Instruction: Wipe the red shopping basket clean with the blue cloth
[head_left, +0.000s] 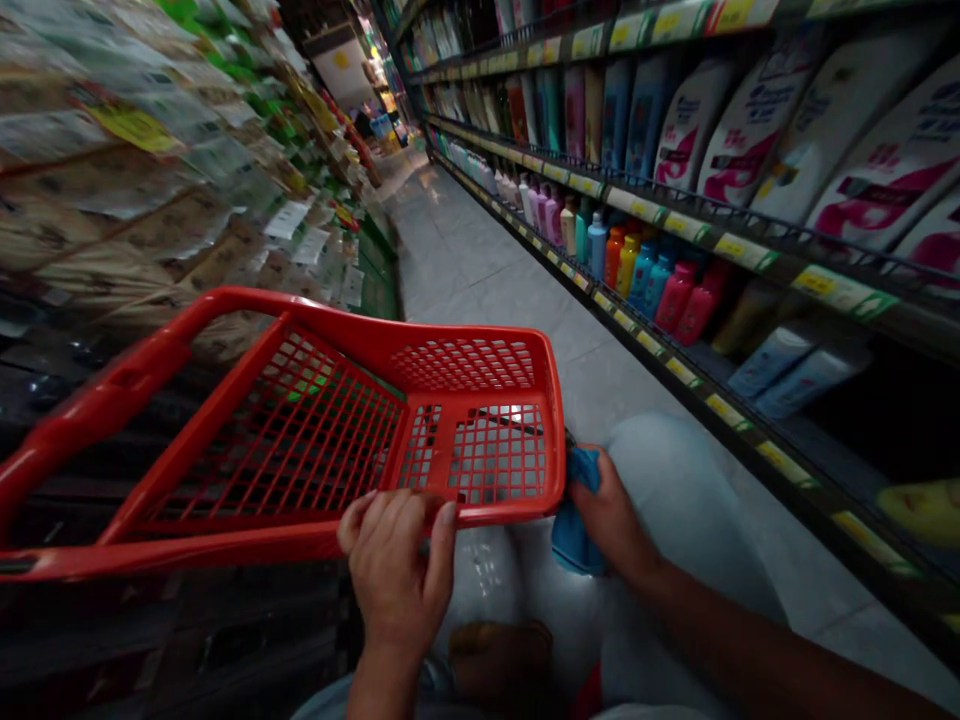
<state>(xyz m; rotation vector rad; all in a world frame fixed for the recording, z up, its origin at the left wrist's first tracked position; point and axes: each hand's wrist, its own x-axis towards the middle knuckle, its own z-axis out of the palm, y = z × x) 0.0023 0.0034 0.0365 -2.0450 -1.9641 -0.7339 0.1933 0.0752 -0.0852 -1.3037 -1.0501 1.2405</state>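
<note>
We crouch beside a red cart, which stands in the middle of our view on the grey tiled floor, its handle off to the left. Our left hand lies over the near rim, its grip curled onto the edge with the thumb toward the right. Our right hand has its grip closed on a blue cloth, which hangs just outside the cart's right end, by the near corner; whether the cloth touches the rim there, we cannot tell. A pale trouser knee rises behind that hand. On our right runs a shelf of bottles: orange, yellow, blue and pink ones stand along the lower level, with large white bottles above them. On our left, stacked packages are blurred, a yellow tag among them.
</note>
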